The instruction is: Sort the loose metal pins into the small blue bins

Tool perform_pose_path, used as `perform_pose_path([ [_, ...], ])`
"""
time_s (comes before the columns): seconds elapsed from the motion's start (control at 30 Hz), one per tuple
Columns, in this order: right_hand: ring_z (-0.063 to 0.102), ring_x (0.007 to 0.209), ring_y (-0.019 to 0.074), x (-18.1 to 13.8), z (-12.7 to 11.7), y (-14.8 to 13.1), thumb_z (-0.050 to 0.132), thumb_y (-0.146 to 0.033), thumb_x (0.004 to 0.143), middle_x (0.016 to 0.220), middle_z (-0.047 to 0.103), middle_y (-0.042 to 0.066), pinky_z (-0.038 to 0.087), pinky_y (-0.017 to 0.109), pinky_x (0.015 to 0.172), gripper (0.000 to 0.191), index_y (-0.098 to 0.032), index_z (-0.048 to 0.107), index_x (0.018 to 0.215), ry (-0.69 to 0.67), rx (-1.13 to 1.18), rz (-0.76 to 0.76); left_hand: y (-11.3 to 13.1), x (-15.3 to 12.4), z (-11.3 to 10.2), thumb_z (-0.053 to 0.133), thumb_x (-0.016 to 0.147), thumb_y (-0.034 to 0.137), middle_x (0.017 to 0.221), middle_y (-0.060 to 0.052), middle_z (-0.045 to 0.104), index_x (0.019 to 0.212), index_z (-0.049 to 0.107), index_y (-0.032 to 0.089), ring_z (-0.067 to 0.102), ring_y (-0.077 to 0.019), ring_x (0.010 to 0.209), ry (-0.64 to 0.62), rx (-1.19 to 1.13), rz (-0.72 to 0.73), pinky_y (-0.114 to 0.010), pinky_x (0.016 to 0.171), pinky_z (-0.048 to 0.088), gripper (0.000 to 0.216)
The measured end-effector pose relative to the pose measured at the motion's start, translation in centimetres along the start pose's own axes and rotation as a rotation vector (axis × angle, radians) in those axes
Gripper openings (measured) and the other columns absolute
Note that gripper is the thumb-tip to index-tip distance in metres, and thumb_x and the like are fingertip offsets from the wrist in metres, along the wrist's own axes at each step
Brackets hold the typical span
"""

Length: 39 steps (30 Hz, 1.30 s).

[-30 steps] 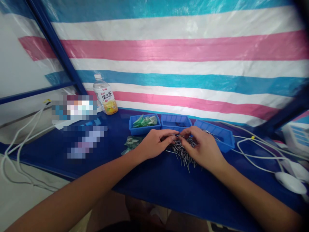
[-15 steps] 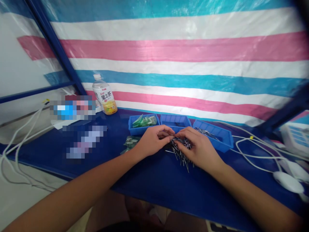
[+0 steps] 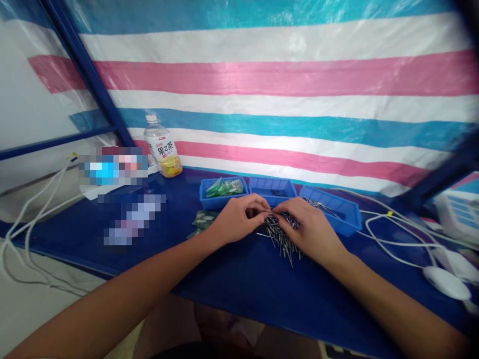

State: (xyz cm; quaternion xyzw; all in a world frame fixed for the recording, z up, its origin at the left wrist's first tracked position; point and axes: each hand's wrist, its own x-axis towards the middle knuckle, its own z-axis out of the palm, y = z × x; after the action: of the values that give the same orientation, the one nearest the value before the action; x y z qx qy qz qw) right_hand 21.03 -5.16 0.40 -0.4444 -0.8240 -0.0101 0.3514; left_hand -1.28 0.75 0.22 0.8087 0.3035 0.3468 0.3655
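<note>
My left hand (image 3: 241, 217) is closed in a pinch above the left side of a loose pile of thin metal pins (image 3: 282, 239). Opposite it, my right hand (image 3: 309, 224) pinches too, its fingertips almost meeting the left ones. Whatever sits between the fingertips is too small to make out. The pins lie jumbled on the blue table, partly covered by my right hand. Behind my hands stand three blue bins: the left bin (image 3: 220, 203) holds green packets (image 3: 226, 186), the middle bin (image 3: 271, 186) a few dark pieces, and the right bin (image 3: 346, 224) some pins.
A clear plastic bag (image 3: 202, 219) lies left of my left hand. Farther left stands a drink bottle (image 3: 163, 149). White cables (image 3: 396, 243) and a white plug-like device (image 3: 445, 282) lie at right. A striped sheet (image 3: 262, 75) hangs behind the blue table (image 3: 239, 279).
My right hand has shifted slightly and its thumb and fingertips have closed into a pinch near my left fingertips. The left hand has barely moved.
</note>
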Motion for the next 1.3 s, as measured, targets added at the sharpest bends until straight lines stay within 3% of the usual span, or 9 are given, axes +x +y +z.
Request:
perform_pose_path([
  [0.17,0.071,0.089,0.0224,0.0,0.3,-0.1,0.064,-0.020,0.098,0.097,0.075,0.005,0.056,0.037,0.079,0.005,-0.024,0.068,0.100,0.000,0.057,0.121,0.2,0.0,-0.1,0.071,0.096,0.037,0.092,-0.004,0.082,0.118,0.066,0.021,0.071,-0.0169,0.072,0.021,-0.031,-0.040,-0.030,0.068,0.054,0.028],
  [0.33,0.069,0.078,0.0193,0.1,0.0,0.3,0.064,-0.022,0.096,0.094,0.075,0.003,0.054,0.035,0.071,0.004,-0.025,0.066,0.098,0.008,0.068,0.177,0.3,0.1,-0.2,0.076,0.092,0.035,0.110,-0.007,0.082,0.137,0.058,0.022,0.073,-0.0183,0.081,0.029,-0.059,-0.016,-0.032,0.074,0.057,0.050],
  [0.57,0.068,0.092,0.0293,-0.1,-2.7,4.6,0.061,-0.022,0.095,0.096,0.075,0.008,0.054,0.045,0.078,0.008,-0.024,0.066,0.101,0.151,-0.285,0.164,0.4,0.2,-0.6,0.065,0.097,0.028,0.108,-0.007,0.081,0.131,0.065,0.020,0.073,-0.0201,0.088,0.048,0.130,0.057,-0.034,0.080,0.056,0.035],
  [0.77,0.060,0.090,0.0341,-0.6,-3.3,7.1,0.063,-0.025,0.094,0.090,0.074,0.011,0.052,0.051,0.078,0.008,-0.023,0.069,0.098,0.083,-0.516,0.145,-0.6,0.2,-0.7,0.063,0.100,0.028,0.110,-0.010,0.079,0.124,0.069,0.019,0.073,-0.0245,0.101,0.034,0.272,0.131,-0.040,0.095,0.056,0.026],
  [0.87,0.064,0.090,0.0315,-0.4,-3.0,5.9,0.062,-0.030,0.099,0.093,0.073,0.010,0.053,0.049,0.079,0.010,-0.024,0.069,0.097,0.043,-0.399,0.101,-0.9,0.2,-0.7,0.062,0.101,0.028,0.115,-0.010,0.078,0.119,0.070,0.020,0.072,-0.0265,0.108,0.006,0.342,0.174,-0.044,0.100,0.055,0.021],
  [1.07,0.068,0.098,0.0272,-0.3,-1.8,2.9,0.061,-0.035,0.104,0.105,0.073,0.008,0.056,0.043,0.082,0.020,-0.025,0.070,0.118,-0.302,-0.190,-0.047,-0.9,0.1,-0.7,0.060,0.103,0.026,0.115,-0.009,0.077,0.118,0.069,0.019,0.070,-0.0261,0.109,-0.025,0.414,0.225,-0.044,0.101,0.054,0.019],
  [1.3,0.066,0.098,0.0258,-0.5,-0.6,2.8,0.054,-0.023,0.105,0.103,0.072,0.009,0.056,0.042,0.084,0.021,-0.021,0.071,0.116,-0.363,-0.192,-0.086,-1.1,0.1,-0.7,0.060,0.102,0.022,0.109,-0.007,0.077,0.114,0.070,0.018,0.070,-0.0241,0.105,-0.006,0.440,0.264,-0.042,0.098,0.056,0.015],
])
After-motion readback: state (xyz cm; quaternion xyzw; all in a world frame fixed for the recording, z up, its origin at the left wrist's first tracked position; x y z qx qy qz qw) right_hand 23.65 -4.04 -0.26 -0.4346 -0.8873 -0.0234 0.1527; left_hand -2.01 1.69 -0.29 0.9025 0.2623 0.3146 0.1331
